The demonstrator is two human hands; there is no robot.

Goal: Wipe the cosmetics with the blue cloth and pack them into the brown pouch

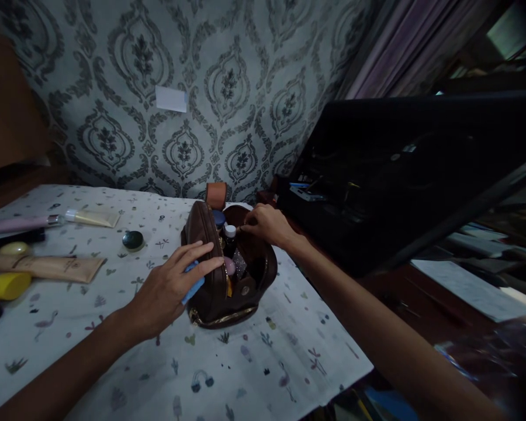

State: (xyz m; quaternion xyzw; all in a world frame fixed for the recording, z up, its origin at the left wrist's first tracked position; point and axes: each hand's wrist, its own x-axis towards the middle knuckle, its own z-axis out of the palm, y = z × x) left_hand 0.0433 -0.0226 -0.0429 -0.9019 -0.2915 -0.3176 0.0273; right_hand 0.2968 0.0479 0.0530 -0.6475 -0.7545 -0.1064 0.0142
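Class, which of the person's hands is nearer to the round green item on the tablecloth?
Left. The left hand is to the right of the round green item, its fingers on the brown bag; the right hand is farther right, at the bag's open top.

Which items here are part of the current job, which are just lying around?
In use:
- brown bag, open, both hands at it
- blue cloth, at left hand

Seemingly just lying about, untouched:
- dark green round item
- beige tube
- pale-capped tube
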